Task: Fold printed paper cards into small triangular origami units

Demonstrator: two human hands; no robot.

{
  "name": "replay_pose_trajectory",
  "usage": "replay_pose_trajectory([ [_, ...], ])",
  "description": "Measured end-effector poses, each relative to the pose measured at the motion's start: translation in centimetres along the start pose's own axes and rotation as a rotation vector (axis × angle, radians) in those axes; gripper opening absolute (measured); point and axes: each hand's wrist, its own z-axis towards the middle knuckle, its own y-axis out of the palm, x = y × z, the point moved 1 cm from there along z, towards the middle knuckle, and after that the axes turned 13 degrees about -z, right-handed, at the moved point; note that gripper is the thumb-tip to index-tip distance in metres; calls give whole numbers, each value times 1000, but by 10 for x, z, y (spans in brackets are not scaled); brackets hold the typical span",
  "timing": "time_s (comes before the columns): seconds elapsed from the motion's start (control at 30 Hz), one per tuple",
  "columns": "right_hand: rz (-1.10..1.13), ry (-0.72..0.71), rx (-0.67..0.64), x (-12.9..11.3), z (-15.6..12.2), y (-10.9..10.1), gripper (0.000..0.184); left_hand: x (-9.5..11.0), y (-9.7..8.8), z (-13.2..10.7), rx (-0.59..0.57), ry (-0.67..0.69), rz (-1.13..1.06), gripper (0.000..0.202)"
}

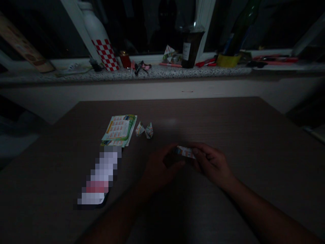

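Both my hands meet over the middle of a dark wooden table (228, 118), pinching a small folded piece of printed paper (186, 151) between them. My left hand (158, 167) grips its left end with curled fingers. My right hand (212, 162) pinches its right end. Two small folded paper shapes (144, 130) stand on the table beyond my left hand. A stack of printed paper sheets (120, 130) lies just left of them.
A phone with a blurred screen (100, 179) lies at the left. Behind the table runs a stone windowsill (162, 72) with a red-and-white checked bottle (100, 40), a dark bottle (191, 47), a green bottle (238, 34), pens and small clutter.
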Motion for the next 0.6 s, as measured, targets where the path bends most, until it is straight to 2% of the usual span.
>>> replay_pose_trajectory([
  [0.13, 5, 16, -33, 0, -1, 1, 33, 2, -2, 1, 29, 128, 108, 51],
  [0.23, 10, 21, -65, 0, -1, 2, 35, 2, -1, 1, -60, 160, 115, 44],
  [0.33, 13, 30, -91, 0, -1, 2, 36, 2, 0, 2, -144, 120, 102, 36],
  [0.6, -46, -27, -59, 3, 1, 1, 38, 8, 1, 2, -188, -25, 62, 28],
])
